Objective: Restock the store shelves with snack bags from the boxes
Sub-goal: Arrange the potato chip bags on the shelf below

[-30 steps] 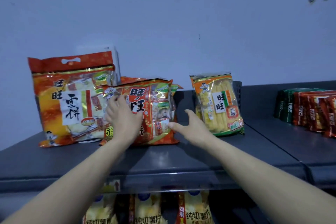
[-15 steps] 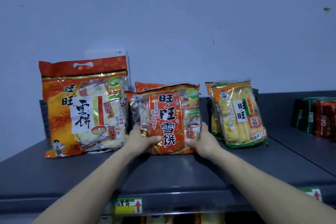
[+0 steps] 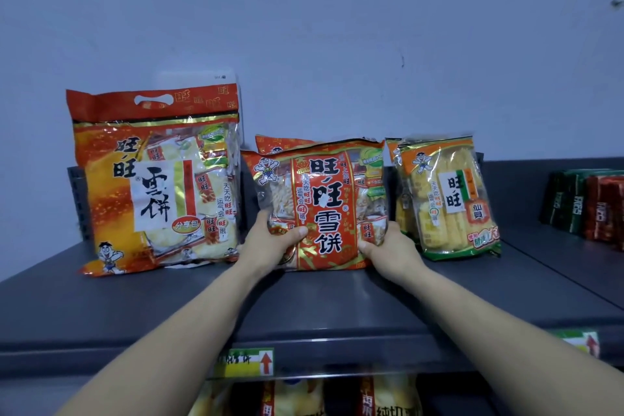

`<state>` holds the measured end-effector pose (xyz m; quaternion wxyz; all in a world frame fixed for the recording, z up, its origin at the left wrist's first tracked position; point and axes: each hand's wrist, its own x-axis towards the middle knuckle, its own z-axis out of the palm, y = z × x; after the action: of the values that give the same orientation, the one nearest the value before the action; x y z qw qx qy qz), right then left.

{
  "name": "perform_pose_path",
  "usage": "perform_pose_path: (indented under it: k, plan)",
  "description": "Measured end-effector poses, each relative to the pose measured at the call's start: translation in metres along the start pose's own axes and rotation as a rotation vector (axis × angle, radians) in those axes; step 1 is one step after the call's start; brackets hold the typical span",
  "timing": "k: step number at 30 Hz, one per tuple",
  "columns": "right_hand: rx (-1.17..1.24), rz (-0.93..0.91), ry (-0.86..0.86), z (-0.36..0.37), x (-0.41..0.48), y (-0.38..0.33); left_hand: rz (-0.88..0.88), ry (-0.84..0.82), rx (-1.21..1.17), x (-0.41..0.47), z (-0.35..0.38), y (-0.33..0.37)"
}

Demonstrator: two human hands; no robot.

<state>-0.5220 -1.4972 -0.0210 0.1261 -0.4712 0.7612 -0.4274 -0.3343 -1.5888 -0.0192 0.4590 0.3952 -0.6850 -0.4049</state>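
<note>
shelf [image 3: 304, 307], one red bag [image 3: 324, 206], left hand [image 3: 270, 243], right hand [image 3: 388, 250] gripping

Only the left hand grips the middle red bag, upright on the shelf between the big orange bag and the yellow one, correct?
No. The head view shows both: the left hand and the right hand each grip the red bag by a lower corner.

Count: large orange share-pack bag [image 3: 155, 179] ×1; red rice-cracker bag [image 3: 324, 199] ×2; yellow senbei bag [image 3: 445, 199] ×2; shelf-edge price label [image 3: 246, 361] ×2.
</note>
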Motion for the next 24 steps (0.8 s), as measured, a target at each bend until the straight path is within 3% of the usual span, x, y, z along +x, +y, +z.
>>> perform_pose_path:
  k: [6,14,20,24]
  plan:
    - [-0.069,0.029,-0.026,-0.006,-0.013,-0.005,-0.032,-0.079,0.041,-0.003,-0.008,0.004]
    - [-0.081,-0.161,0.164,-0.011,-0.043,-0.03,0.007,-0.024,0.138,-0.012,-0.029,0.015]
    - [-0.109,-0.421,0.049,0.014,-0.08,-0.083,0.075,0.156,0.196,-0.028,-0.072,0.021]
    - [-0.057,-0.454,-0.11,0.048,-0.09,-0.117,0.073,0.37,0.255,-0.031,-0.12,0.014]
